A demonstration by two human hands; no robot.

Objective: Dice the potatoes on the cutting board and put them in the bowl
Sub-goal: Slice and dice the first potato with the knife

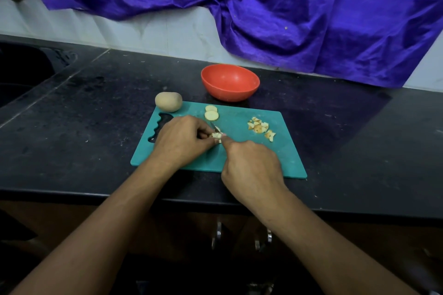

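A teal cutting board (242,158) lies on the black counter. My left hand (182,141) pinches a small potato piece (217,135) at the board's middle. My right hand (251,167) grips a knife (217,129); its handle is hidden in my fist and only the blade tip shows over the piece. Two round potato slices (211,112) lie just beyond my hands. A small heap of diced potato (261,127) sits on the board's right side. A whole unpeeled potato (168,101) rests at the board's far left corner. The red bowl (230,82) stands behind the board and looks empty.
A black sink basin (24,69) is sunk into the counter at the far left. A purple cloth (263,7) hangs down the wall behind the bowl. Cabinet handles (218,235) show below the counter's front edge.
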